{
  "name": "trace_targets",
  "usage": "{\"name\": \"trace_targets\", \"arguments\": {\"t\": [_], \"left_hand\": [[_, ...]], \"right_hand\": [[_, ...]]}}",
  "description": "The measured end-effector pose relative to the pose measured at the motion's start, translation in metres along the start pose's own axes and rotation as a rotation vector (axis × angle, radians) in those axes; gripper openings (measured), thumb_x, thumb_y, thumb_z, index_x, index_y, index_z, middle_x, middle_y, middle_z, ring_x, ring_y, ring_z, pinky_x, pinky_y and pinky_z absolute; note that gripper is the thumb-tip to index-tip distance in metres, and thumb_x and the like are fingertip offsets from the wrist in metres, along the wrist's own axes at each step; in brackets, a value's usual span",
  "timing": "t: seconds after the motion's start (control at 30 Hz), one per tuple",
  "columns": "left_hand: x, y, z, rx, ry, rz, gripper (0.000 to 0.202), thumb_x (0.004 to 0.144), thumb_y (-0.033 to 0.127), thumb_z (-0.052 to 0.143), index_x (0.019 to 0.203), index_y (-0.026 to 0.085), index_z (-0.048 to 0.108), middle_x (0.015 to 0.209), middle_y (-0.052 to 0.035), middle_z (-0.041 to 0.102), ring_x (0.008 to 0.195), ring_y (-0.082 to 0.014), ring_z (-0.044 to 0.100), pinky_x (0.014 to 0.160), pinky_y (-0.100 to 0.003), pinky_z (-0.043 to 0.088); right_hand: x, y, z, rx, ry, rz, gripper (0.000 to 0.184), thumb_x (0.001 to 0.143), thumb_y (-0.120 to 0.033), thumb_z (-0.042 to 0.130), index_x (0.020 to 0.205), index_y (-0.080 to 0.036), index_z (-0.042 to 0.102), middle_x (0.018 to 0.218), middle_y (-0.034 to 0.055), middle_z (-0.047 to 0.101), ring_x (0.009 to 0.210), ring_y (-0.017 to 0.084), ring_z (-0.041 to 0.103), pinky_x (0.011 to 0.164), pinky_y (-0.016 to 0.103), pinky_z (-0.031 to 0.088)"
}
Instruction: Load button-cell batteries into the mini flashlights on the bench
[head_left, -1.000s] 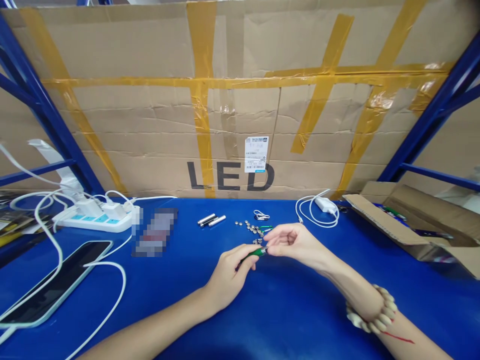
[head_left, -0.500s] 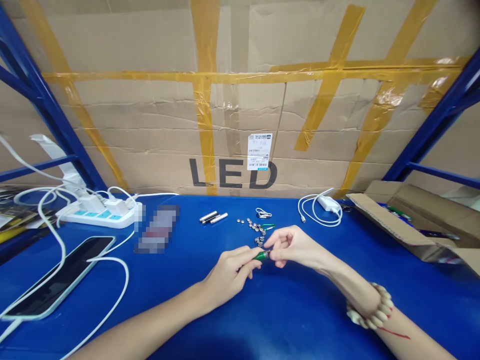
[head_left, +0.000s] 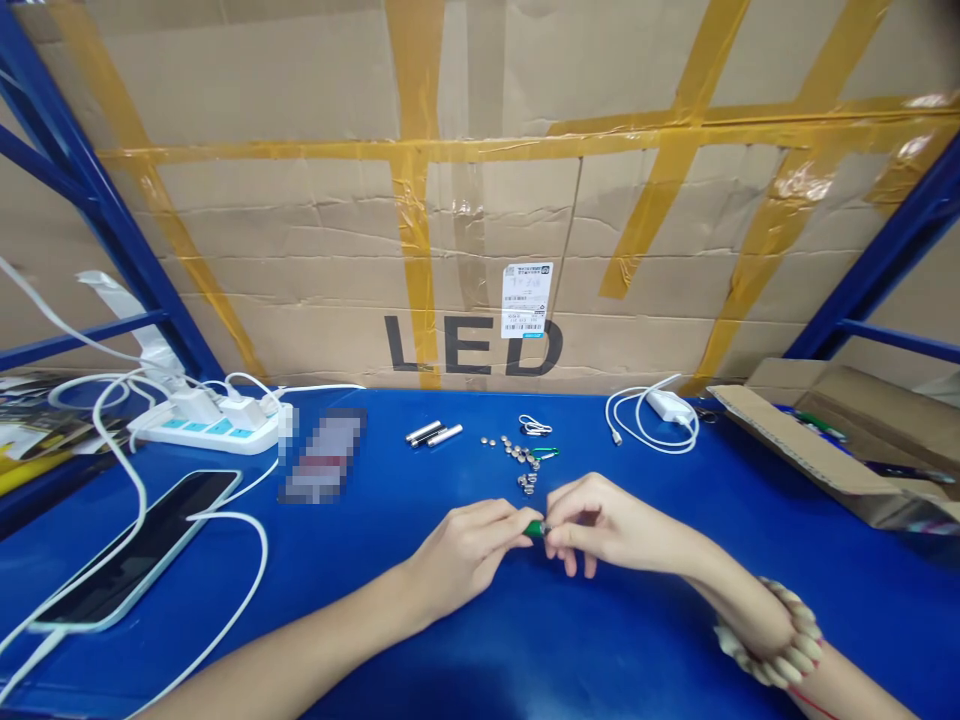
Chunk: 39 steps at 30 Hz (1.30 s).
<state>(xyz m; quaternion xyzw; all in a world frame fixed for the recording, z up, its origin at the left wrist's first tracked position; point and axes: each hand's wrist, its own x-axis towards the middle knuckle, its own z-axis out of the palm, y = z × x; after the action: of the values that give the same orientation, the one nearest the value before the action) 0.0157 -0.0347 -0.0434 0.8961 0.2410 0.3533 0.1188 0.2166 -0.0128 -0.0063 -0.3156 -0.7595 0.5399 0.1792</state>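
My left hand [head_left: 472, 550] is closed around a small green flashlight [head_left: 535, 529], with a short stretch of its body showing between thumb and fingers. My right hand [head_left: 600, 525] pinches the silver end on the right, and its fingertips hide the very tip. Both hands are just above the table, fingertips close together. Beyond them lie several silver button cells [head_left: 519, 455], and a smaller group of small silver pieces [head_left: 528, 483] sits nearer the fingers. A green carabiner clip [head_left: 546, 453] rests beside the cells. Farther left are silver and black tubes [head_left: 433, 434].
A white looped cord [head_left: 535, 425] lies behind the cells. Left are a phone [head_left: 135, 550] with white cables, a power strip [head_left: 225, 430] and a blurred-out patch. On the right are a white charger cable [head_left: 652, 420] and an open cardboard box [head_left: 825, 460]. A large taped carton [head_left: 322, 250] stands behind.
Both hands have come slightly nearer and to the right with the green flashlight. The right hand's fingers have turned around its end, and the view has shifted a little.
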Motion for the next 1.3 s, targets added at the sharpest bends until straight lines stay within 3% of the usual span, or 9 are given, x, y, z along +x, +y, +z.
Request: {"name": "trace_targets", "arguments": {"t": [0.13,0.43,0.53,0.7,0.83,0.93,1.03,1.17,1.3], "left_hand": [[-0.003,-0.004,0.002,0.091,-0.021,0.084,0.023,0.091,0.012,0.035,0.103,0.008,0.055,0.08,-0.0095,0.06,0.072,-0.0147,0.054,0.066,-0.024,0.045],[0.001,-0.01,-0.002,0.1,0.084,0.117,0.033,0.087,0.005,0.041,0.118,0.013,0.047,0.089,-0.0069,0.06,0.074,-0.012,0.053,0.066,-0.021,0.046],[0.001,-0.011,-0.001,0.056,0.084,0.091,0.04,0.088,0.005,0.04,0.126,0.015,0.042,0.09,-0.0067,0.059,0.077,-0.0114,0.053,0.069,-0.02,0.046],[0.001,-0.008,0.001,0.033,0.0,-0.052,0.034,0.089,0.005,0.033,0.116,0.013,0.052,0.081,-0.0059,0.055,0.071,-0.0114,0.05,0.063,-0.02,0.042],[0.003,-0.007,0.005,-0.039,0.051,-0.144,0.033,0.088,0.007,0.034,0.113,0.015,0.055,0.084,-0.0053,0.054,0.074,-0.011,0.051,0.068,-0.02,0.041],[0.005,-0.009,0.008,-0.101,0.059,-0.276,0.029,0.09,0.01,0.035,0.11,0.015,0.055,0.08,-0.0039,0.052,0.071,-0.0098,0.049,0.067,-0.018,0.04],[0.006,-0.014,0.009,-0.093,0.038,-0.39,0.026,0.09,0.014,0.035,0.102,0.015,0.058,0.075,-0.0026,0.05,0.068,-0.0103,0.048,0.065,-0.019,0.038],[0.006,-0.02,0.008,-0.065,0.039,-0.456,0.026,0.091,0.017,0.034,0.102,0.017,0.057,0.079,-0.0026,0.051,0.072,-0.0116,0.05,0.068,-0.02,0.038],[0.006,-0.018,0.008,-0.05,0.032,-0.468,0.027,0.091,0.017,0.034,0.105,0.018,0.057,0.079,-0.002,0.051,0.072,-0.0119,0.05,0.068,-0.021,0.038]], "right_hand": [[0.003,0.01,0.004,-0.031,-0.059,0.037,0.032,0.078,-0.037,0.059,0.072,-0.006,0.062,0.066,0.0071,0.058,0.054,0.012,0.059,0.044,0.016,0.047],[0.008,0.021,0.008,0.4,-0.144,0.118,0.043,0.079,-0.048,0.055,0.07,-0.005,0.057,0.049,0.0053,0.055,0.038,0.01,0.054,0.036,0.015,0.042],[0.007,0.017,0.008,0.468,-0.11,0.136,0.045,0.077,-0.049,0.056,0.068,-0.006,0.057,0.046,0.0028,0.052,0.038,0.011,0.053,0.034,0.016,0.043],[0.008,0.013,0.01,0.443,-0.075,0.125,0.048,0.078,-0.052,0.054,0.07,-0.005,0.06,0.048,0.0019,0.05,0.04,0.009,0.052,0.035,0.016,0.044],[0.01,0.014,0.009,0.301,0.023,0.149,0.048,0.076,-0.055,0.054,0.075,-0.007,0.061,0.052,0.0015,0.05,0.043,0.01,0.052,0.035,0.017,0.043],[0.012,0.018,0.004,-0.085,0.316,0.085,0.04,0.072,-0.05,0.061,0.069,-0.01,0.06,0.054,0.0015,0.051,0.046,0.01,0.051,0.039,0.019,0.043],[0.013,0.025,-0.002,-0.474,0.548,-0.144,0.03,0.074,-0.044,0.063,0.072,-0.014,0.064,0.064,0.0022,0.056,0.052,0.008,0.049,0.05,0.02,0.043],[0.015,0.033,-0.004,-0.502,0.555,-0.326,0.023,0.078,-0.038,0.062,0.09,-0.019,0.066,0.081,0.0022,0.06,0.056,0.006,0.053,0.056,0.018,0.045],[0.017,0.035,0.0,-0.528,0.599,-0.376,0.02,0.077,-0.036,0.062,0.086,-0.02,0.069,0.086,0.0033,0.062,0.055,0.006,0.053,0.054,0.019,0.045]]}}
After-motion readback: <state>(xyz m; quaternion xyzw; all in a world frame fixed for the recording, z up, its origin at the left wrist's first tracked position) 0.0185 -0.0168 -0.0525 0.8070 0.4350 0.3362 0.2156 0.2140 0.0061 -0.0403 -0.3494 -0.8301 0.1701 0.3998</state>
